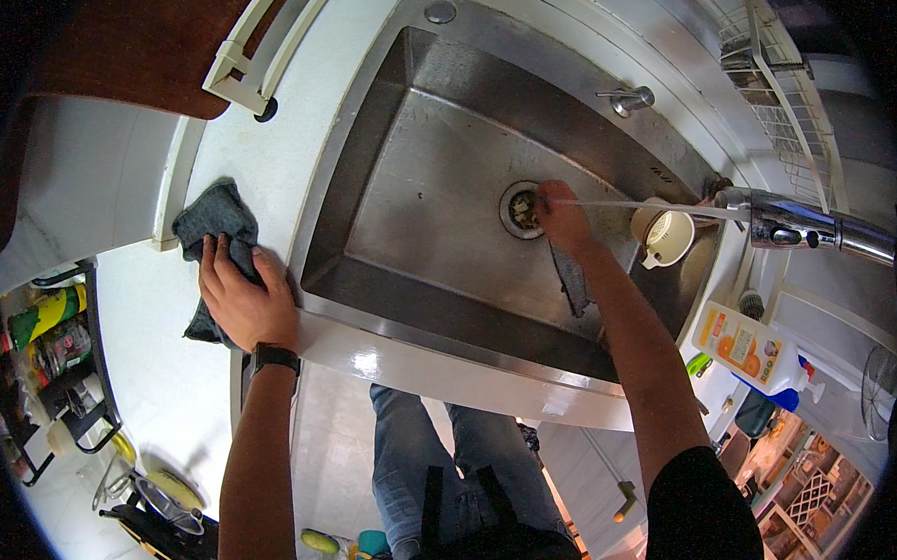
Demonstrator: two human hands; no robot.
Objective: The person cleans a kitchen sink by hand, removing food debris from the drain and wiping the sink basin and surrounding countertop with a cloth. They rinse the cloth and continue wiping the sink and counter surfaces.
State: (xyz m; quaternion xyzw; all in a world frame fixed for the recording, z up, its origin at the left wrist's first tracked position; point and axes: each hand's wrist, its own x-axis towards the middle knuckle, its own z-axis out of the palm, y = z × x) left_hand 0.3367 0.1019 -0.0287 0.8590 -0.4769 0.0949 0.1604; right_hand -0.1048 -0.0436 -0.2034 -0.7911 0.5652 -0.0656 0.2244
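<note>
My left hand lies on a dark grey cloth on the white counter, left of the stainless steel sink. Inside the sink, my right hand is at the right edge of the drain, where bits of food waste show. Its fingertips are hidden, so what they hold is unclear. A grey cloth hangs or lies just below that hand. From the chrome faucet a stream of water runs leftward across the view to the right hand.
A cream plastic strainer cup sits at the sink's right side. A soap dispenser stands on the far rim. At right are a white pump bottle and a wire rack. A black rack with packets stands at far left.
</note>
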